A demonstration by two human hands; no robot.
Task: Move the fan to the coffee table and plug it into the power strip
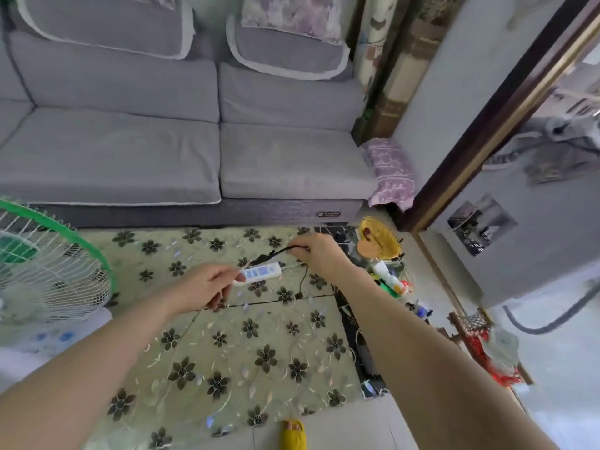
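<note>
The fan (48,264), with a white wire guard and green rim, stands on the left end of the coffee table (227,352), which is covered by a green cloth with dark flowers. A white power strip (261,272) lies at the table's far middle. My left hand (207,285) pinches the near end of the strip. My right hand (319,253) holds a black cord, whose black plug (264,258) sits at the top of the strip. Whether the plug is fully seated cannot be told.
A grey sofa (181,151) runs behind the table. Bottles and a yellow wire basket (380,238) crowd the floor at the table's right end. A red net bag (480,345) hangs at the right. A yellow slipper (292,433) shows below the table edge.
</note>
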